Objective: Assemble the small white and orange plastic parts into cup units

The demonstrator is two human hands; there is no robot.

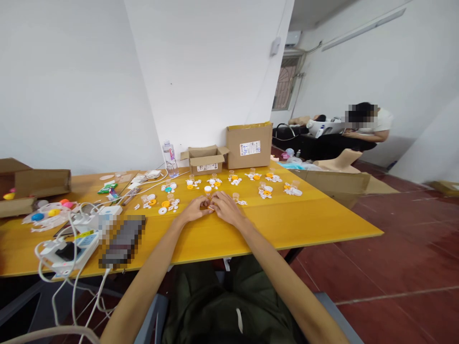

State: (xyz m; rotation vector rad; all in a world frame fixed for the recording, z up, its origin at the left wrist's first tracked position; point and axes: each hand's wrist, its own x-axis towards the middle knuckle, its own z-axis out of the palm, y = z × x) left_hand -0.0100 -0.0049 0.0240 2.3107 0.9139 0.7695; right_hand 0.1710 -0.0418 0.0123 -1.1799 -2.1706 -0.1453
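My left hand [196, 209] and my right hand [225, 208] meet over the yellow-topped table, fingers curled toward each other. A small orange plastic part [211, 207] shows between their fingertips; most of it is hidden by the fingers. Just beyond them stands a small white-topped piece [208, 189]. Right of my right hand, a clear plastic cup [235, 196] stands near white discs with holes [242, 202]. To the left of my left hand lie an orange ring [165, 204] and a white wheel [162, 210]. Similar groups of cups, orange rings and white pieces form rows behind.
An open cardboard box [206, 165] and a taller carton [249, 148] stand against the wall, beside a water bottle [170, 160]. At left are a phone [124, 241], power strips [81, 251] and tangled white cables. A person [373, 126] sits beyond the table at right.
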